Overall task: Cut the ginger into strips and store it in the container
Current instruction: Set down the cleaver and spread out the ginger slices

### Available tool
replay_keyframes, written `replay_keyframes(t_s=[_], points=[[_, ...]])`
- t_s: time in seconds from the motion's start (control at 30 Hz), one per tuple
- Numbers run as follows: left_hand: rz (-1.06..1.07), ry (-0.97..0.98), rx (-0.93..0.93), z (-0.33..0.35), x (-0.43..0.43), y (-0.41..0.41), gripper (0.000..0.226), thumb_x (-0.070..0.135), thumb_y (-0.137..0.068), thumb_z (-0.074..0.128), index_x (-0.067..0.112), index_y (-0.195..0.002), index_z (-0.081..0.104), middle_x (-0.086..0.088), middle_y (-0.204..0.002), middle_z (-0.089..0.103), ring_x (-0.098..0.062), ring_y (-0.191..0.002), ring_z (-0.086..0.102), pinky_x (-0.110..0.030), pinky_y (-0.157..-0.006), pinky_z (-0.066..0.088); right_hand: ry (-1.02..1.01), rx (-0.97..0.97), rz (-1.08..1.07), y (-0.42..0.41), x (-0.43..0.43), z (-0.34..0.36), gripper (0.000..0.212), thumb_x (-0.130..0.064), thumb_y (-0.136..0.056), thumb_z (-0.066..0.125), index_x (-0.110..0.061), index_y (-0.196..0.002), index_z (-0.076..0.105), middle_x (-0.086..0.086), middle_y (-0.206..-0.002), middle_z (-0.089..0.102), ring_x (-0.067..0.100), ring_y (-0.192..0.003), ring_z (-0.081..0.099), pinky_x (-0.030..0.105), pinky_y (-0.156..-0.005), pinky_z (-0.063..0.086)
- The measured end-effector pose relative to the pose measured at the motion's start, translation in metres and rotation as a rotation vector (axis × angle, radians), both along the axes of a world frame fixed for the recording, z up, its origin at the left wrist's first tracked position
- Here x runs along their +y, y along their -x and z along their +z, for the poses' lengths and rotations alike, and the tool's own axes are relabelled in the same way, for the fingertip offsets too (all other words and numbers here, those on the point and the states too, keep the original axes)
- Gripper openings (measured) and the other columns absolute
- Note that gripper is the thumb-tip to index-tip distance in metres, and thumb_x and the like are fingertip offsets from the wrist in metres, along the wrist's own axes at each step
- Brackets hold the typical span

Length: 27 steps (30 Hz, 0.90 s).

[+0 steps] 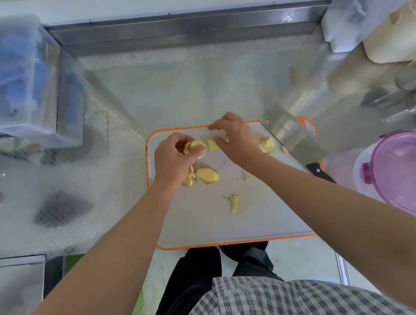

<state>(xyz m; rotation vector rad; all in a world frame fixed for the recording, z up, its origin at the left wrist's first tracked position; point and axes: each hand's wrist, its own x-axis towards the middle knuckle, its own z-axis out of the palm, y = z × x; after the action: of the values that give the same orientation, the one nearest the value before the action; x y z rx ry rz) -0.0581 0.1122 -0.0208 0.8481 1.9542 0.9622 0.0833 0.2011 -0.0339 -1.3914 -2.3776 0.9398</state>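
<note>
A white cutting board with an orange rim lies in front of me. My left hand holds a small stack of yellow ginger slices between thumb and fingers above the board. My right hand pinches another ginger slice right beside that stack. More slices lie in a pile under my left hand, a second pile sits by the cleaver, and a loose piece lies nearer to me. The cleaver rests flat on the board's right side, untouched.
A purple-lidded round container stands to the right of the board. A clear plastic box sits at the back left. Cream jars and metal items crowd the back right. The steel counter stretches behind the board.
</note>
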Motion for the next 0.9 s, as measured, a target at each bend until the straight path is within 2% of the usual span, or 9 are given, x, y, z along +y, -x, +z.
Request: replay_keyframes(t_s=[0.1,0.23,0.33,0.5,0.57,0.67,0.77,0.83,0.9], points=[[0.022,-0.013,-0.134,0.0,0.002,-0.006,0.021,0.009,-0.073,0.082,0.012,-0.087,0.066,-0.006,-0.076,0.067,-0.018,-0.065,0.065,-0.031,-0.068,0.055,0.195,0.272,-0.141,-0.013,-0.009,0.015,0.019,-0.015,-0.092,0.059,-0.013,-0.109,0.067,-0.004,-0.09,0.062,0.009,-0.062,0.056,0.016,-0.064,0.044],[-0.007,-0.06,-0.229,0.002,0.007,-0.023,0.015,0.003,-0.079,0.075,0.012,-0.09,0.069,-0.008,-0.078,0.069,-0.02,-0.07,0.068,-0.038,-0.079,0.057,0.5,0.354,-0.175,-0.029,-0.022,0.021,0.021,-0.015,-0.093,0.058,-0.014,-0.111,0.069,0.0,-0.082,0.07,0.011,-0.068,0.066,0.024,-0.072,0.056],[-0.012,-0.066,-0.249,0.002,0.006,-0.038,0.019,0.002,-0.082,0.071,0.018,-0.093,0.071,0.0,-0.078,0.071,-0.011,-0.067,0.068,-0.032,-0.077,0.056,0.499,0.362,-0.275,-0.039,-0.025,0.014,0.025,-0.015,-0.092,0.059,-0.021,-0.114,0.07,0.005,-0.092,0.072,0.02,-0.076,0.065,0.038,-0.085,0.055],[0.049,-0.092,-0.31,-0.004,0.001,-0.05,0.024,0.009,-0.083,0.069,0.017,-0.105,0.07,-0.01,-0.095,0.072,-0.026,-0.092,0.069,-0.043,-0.091,0.054,0.585,0.451,-0.315,-0.039,-0.031,0.015,0.028,-0.008,-0.091,0.06,-0.015,-0.117,0.068,0.004,-0.105,0.071,0.014,-0.09,0.066,0.029,-0.083,0.057],[0.045,-0.091,-0.315,-0.007,-0.002,-0.048,0.029,0.017,-0.079,0.069,0.017,-0.108,0.07,-0.012,-0.101,0.072,-0.028,-0.098,0.068,-0.043,-0.093,0.052,0.6,0.461,-0.343,-0.037,-0.032,0.017,0.027,-0.007,-0.089,0.063,-0.015,-0.114,0.069,0.006,-0.1,0.072,0.013,-0.083,0.067,0.027,-0.085,0.055],[0.051,-0.102,-0.314,-0.007,-0.001,-0.04,0.026,0.006,-0.085,0.067,0.008,-0.111,0.068,-0.012,-0.095,0.071,-0.017,-0.082,0.069,-0.034,-0.085,0.055,0.584,0.431,-0.347,-0.029,-0.03,0.018,0.028,-0.01,-0.085,0.068,-0.017,-0.113,0.07,0.003,-0.096,0.072,0.013,-0.078,0.066,0.028,-0.084,0.055],[0.096,-0.052,-0.125,-0.01,0.009,-0.022,0.02,0.005,-0.086,0.067,0.009,-0.104,0.071,-0.006,-0.08,0.068,-0.011,-0.068,0.067,-0.032,-0.077,0.057,0.431,0.231,-0.301,-0.022,-0.028,0.016,0.031,-0.017,-0.085,0.068,-0.02,-0.116,0.066,-0.004,-0.098,0.069,0.011,-0.079,0.066,0.025,-0.074,0.054],[0.053,0.026,0.066,-0.016,0.016,-0.005,0.019,0.013,-0.083,0.07,0.012,-0.101,0.073,-0.003,-0.081,0.068,-0.02,-0.079,0.068,-0.037,-0.083,0.055,0.34,0.139,-0.236,-0.023,-0.032,0.015,0.023,-0.018,-0.085,0.067,-0.018,-0.108,0.068,-0.006,-0.091,0.067,0.007,-0.076,0.062,0.02,-0.07,0.049],[-0.006,0.088,0.215,-0.021,0.021,0.006,0.022,0.018,-0.08,0.073,0.012,-0.101,0.072,-0.005,-0.087,0.069,-0.024,-0.087,0.067,-0.037,-0.084,0.052,0.318,0.068,-0.142,-0.023,-0.04,0.011,0.018,-0.02,-0.084,0.068,-0.017,-0.102,0.067,-0.004,-0.088,0.066,0.01,-0.077,0.061,0.023,-0.072,0.048]])
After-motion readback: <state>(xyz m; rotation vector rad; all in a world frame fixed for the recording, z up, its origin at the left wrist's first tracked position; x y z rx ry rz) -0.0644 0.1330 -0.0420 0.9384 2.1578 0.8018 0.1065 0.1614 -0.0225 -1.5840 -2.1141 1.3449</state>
